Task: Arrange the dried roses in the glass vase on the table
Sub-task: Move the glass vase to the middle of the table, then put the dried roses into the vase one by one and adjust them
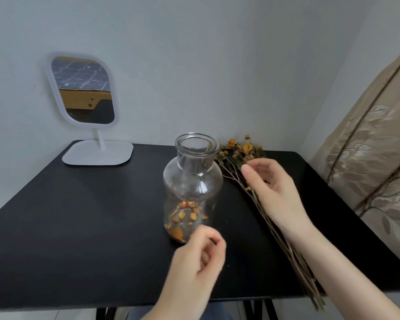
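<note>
A clear glass vase [192, 179] stands upright at the middle of the black table [79, 215], with loose orange dried petals [185, 215] in its bottom. A bunch of dried roses [240, 150] lies flat on the table to the vase's right. Its orange heads point toward the wall and its long stems [293, 255] run past the table's front edge. My right hand [275, 192] hovers over the upper stems with its fingers loosely curled, gripping nothing that I can see. My left hand [199, 259] is blurred, just in front of the vase's base, loosely curled and holding nothing.
A white standing mirror [83, 91] sits at the table's back left corner, against the pale wall. A beige leaf-patterned curtain [374, 158] hangs close to the table's right side. Bare black tabletop stretches to the left of the vase.
</note>
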Available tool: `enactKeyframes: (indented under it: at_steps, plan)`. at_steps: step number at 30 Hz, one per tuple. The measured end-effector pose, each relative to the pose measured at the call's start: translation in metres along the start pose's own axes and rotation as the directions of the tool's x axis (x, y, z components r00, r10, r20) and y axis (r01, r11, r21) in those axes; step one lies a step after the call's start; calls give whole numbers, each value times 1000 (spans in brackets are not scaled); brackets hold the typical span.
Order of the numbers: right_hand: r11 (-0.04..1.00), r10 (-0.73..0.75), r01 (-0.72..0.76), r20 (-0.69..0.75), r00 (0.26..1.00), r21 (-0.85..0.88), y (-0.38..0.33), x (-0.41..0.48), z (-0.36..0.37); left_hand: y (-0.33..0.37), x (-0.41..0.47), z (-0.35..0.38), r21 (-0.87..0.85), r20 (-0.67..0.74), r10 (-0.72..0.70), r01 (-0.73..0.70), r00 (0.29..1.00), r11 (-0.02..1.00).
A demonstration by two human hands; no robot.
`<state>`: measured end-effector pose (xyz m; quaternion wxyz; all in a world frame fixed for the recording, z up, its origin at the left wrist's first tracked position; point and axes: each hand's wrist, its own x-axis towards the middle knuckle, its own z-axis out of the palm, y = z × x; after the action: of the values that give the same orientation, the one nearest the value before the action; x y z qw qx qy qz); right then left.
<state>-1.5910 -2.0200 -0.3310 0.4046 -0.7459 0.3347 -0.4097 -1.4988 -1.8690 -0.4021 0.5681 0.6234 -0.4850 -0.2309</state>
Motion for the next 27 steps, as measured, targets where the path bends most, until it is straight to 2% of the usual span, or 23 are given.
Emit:
enactKeyframes:
  at_steps: [1, 3, 9, 14, 20, 27]
  plan:
    - [999, 41, -41, -27, 999, -19, 6, 4, -9, 2, 5, 10, 1, 81, -25, 25, 996, 1000]
    - [987, 129, -136, -76, 989, -83, 22, 15, -28, 5, 21, 31, -7, 149, -94, 96, 984, 995]
    - [894, 337, -359, -124, 933, -268, 73, 47, -75, 6, 98, 91, -62, 113, -311, 319, 944, 946]
    - [831, 315, -314, -78, 946, -460, 92, 56, -76, -7, 144, 106, 52, 25, -509, 507, 860, 860]
    - [763, 295, -221, 23, 955, -607, 95, 61, -67, -24, 159, 117, 272, 38, -533, 505, 845, 819]
    - [723, 306, -224, 13, 952, -654, 98, 62, -63, -25, 161, 119, 173, 24, -555, 543, 832, 822]
